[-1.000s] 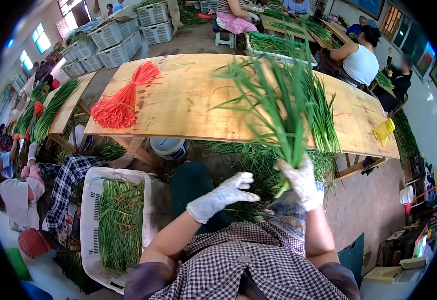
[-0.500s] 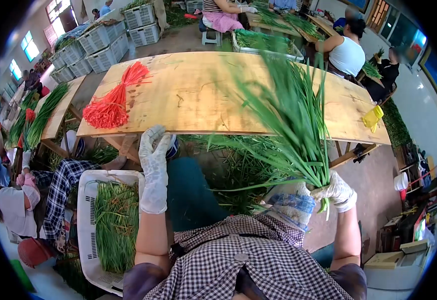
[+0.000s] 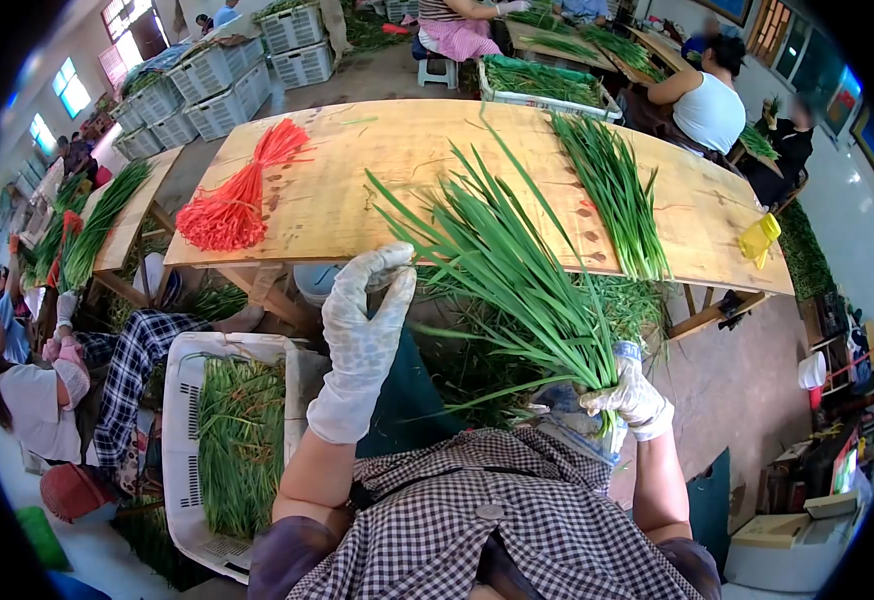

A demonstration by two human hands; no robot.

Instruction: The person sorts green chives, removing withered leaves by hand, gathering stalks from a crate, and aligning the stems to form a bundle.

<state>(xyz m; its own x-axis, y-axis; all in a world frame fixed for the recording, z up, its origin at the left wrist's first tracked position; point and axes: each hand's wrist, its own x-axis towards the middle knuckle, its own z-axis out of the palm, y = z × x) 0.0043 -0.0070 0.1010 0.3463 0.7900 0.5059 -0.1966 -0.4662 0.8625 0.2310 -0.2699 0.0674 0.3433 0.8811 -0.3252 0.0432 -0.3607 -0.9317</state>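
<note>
On the desk, a bundle of ties lies at the left, a sheaf of garlic chives right of centre, and a plastic object near the right end. Before the near edge, the right hand holds a handful of garlic chives, leaves reaching over that edge; the left hand is left of them. Near left, a crate contains greens. Beyond the desk stand stacked crates, far left.

Room between red strands and held leaves, crate blocking left
</note>
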